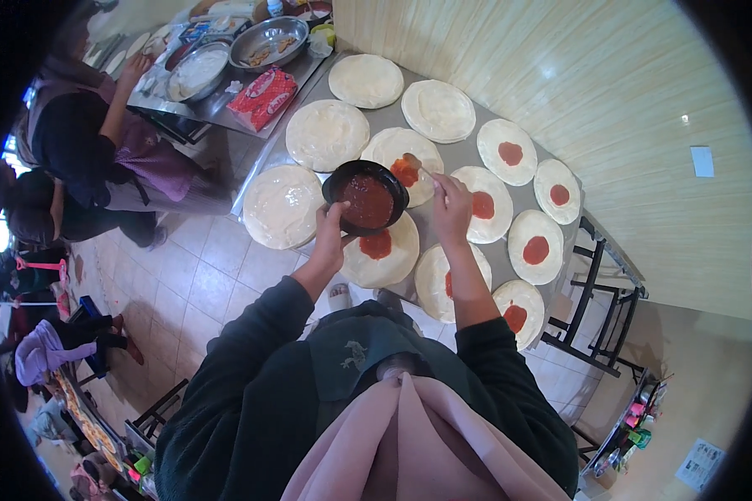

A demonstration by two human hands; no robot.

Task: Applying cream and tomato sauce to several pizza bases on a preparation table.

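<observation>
My left hand [332, 227] grips a black bowl [334, 177] from its near left side, thumb on the rim. Red sauce [368, 200] fills much of it. A spoon [414, 161] is in my closed right hand [452, 204], its bowl end at a red patch [403, 173] on a flat dough round [430, 152]. The black bowl hangs above the rounds and partly covers this one and the nearer sauced round [397, 259]. Several rounds to the right carry red sauce in their middles. Plain rounds [284, 206] lie at the left and far side.
A metal table [386, 118] holds the rounds, against a light wood-patterned wall [509, 58]. At the far left, another table carries a red package [263, 98] and metal bowls. A person [75, 125] stands there. Black metal table legs [589, 288] are at the right.
</observation>
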